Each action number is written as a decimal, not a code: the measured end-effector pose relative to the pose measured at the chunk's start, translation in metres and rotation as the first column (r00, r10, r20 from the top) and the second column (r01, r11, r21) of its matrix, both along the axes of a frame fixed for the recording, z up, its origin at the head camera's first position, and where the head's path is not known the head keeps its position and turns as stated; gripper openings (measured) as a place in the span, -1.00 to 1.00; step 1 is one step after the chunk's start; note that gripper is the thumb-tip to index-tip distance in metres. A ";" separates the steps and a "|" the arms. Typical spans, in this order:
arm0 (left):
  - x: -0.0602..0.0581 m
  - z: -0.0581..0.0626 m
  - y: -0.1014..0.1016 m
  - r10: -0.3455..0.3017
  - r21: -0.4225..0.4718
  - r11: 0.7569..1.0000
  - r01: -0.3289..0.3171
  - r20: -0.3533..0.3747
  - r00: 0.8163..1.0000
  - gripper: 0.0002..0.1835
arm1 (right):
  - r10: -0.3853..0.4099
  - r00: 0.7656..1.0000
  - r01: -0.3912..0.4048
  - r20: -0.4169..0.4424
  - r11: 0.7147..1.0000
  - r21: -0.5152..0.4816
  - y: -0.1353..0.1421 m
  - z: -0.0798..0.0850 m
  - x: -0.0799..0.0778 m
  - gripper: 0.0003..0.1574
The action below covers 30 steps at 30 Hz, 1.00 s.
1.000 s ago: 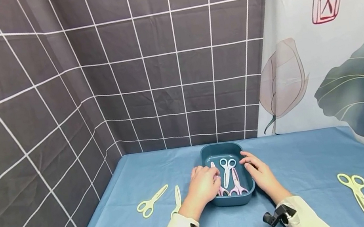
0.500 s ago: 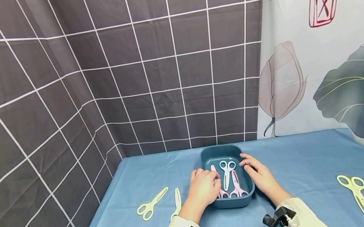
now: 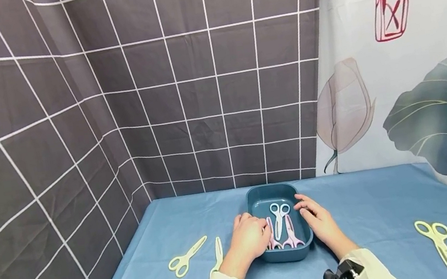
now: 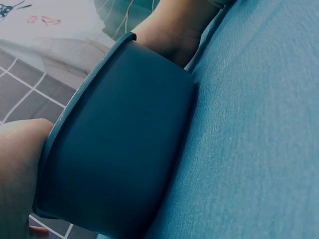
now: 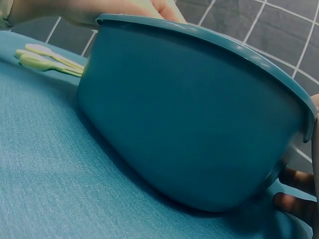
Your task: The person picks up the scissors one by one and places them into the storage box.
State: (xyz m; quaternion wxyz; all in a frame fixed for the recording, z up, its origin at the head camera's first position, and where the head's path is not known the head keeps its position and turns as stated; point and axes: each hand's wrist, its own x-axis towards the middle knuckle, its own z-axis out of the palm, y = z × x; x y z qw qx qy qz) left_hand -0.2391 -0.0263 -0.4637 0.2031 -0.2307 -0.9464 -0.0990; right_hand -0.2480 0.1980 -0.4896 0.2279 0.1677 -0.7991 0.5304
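Note:
A dark teal plastic box (image 3: 286,255) stands on the blue cloth, its outer wall filling most of both wrist views. My left hand (image 3: 249,236) reaches over its left rim, fingers bent down inside and pinching pink scissors (image 3: 272,235); the fingertips are hidden. Beside them in the box lie another pair of pink scissors (image 3: 291,234) and light blue scissors (image 3: 279,221). My right hand (image 3: 321,222) holds the box at its right side, and in the right wrist view its fingers (image 5: 296,196) curve around the far outer wall.
Yellow scissors (image 3: 187,258) and a second yellow pair (image 3: 217,254), partly behind the left forearm, lie left of the box. More yellow scissors (image 3: 438,242) lie far right. A grey checked curtain (image 3: 200,104) and a printed white curtain (image 3: 376,99) hang behind the table.
The left hand's pink scissors have shifted slightly right and nearer within the box. The right hand keeps its place at the box. The head view has tilted up a little.

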 end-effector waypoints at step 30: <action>0.001 0.053 -0.093 0.080 0.153 0.979 -0.134 0.316 0.945 -0.79 | 0.009 0.999 -0.009 0.038 1.000 0.003 0.010 -0.019 -0.017 -0.76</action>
